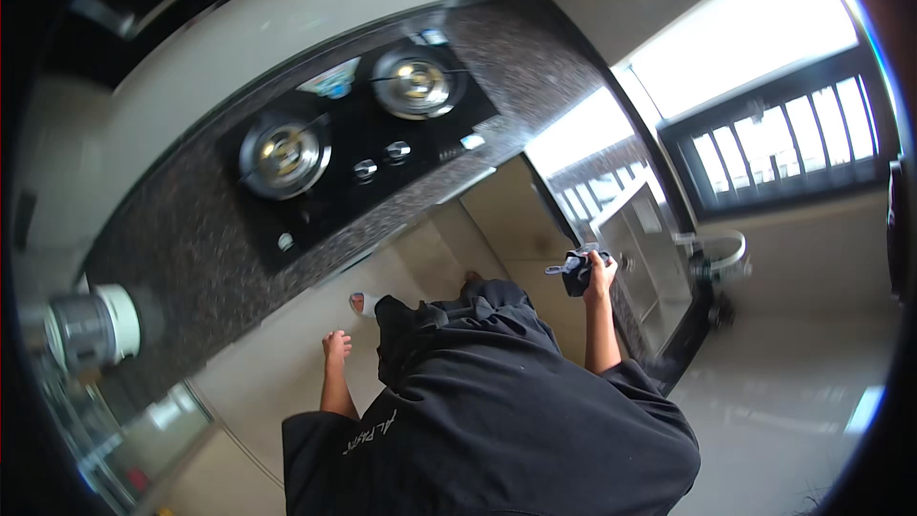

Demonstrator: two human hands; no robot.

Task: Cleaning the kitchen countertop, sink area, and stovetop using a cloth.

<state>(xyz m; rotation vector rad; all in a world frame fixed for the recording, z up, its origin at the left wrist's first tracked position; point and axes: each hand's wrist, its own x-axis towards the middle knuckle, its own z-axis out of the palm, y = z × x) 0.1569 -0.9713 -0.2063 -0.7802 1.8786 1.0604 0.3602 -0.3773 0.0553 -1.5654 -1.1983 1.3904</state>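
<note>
My right hand (pixel 600 276) grips a bunched dark cloth (pixel 577 274) with a light loop at its side, just left of the sink (pixel 645 258). At my left side hangs my left hand (pixel 337 345), holding nothing, its fingers slightly curled over the floor. In front of me a black glass gas hob (pixel 344 197) with two burners, the left burner (pixel 285 158) and the right burner (pixel 418 84), is set in the speckled stone worktop (pixel 193 251). Two metal knobs (pixel 381 161) sit near the hob's front edge.
A white and grey appliance (pixel 93 328) stands at the worktop's left end. The faucet (pixel 723 247) is beyond the sink, below a barred window (pixel 781 136). The worktop's front edge crosses before me and turns along my right side. Glass shelving (pixel 107 437) is at lower left.
</note>
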